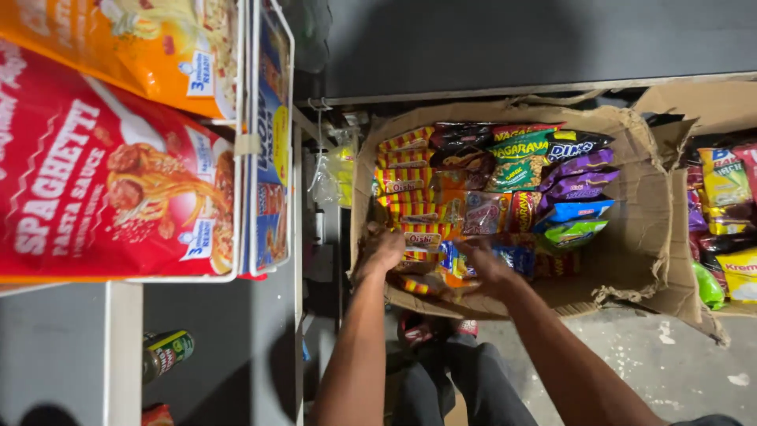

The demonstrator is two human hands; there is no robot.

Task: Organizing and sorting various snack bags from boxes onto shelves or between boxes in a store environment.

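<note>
Inside cardboard box (631, 237), both hands among upright snack packets (410, 185), tops up.

Two bare hands are seen, the left hand (384, 251) and the right hand (482, 264), both lowered into one open cardboard box (640, 229) packed with snack packets. A second cardboard box (694, 102) of snacks is partly shown at the right edge. Among the packets, three purple bags (582, 175) can be counted; the striped red and yellow packets (404, 170) are too many and too overlapped to be counted. Two large sauce pouches are displayed at upper left, one red pouch (95, 173) and one orange pouch (150, 47). One green bottle (167, 353) is seen below.
</note>
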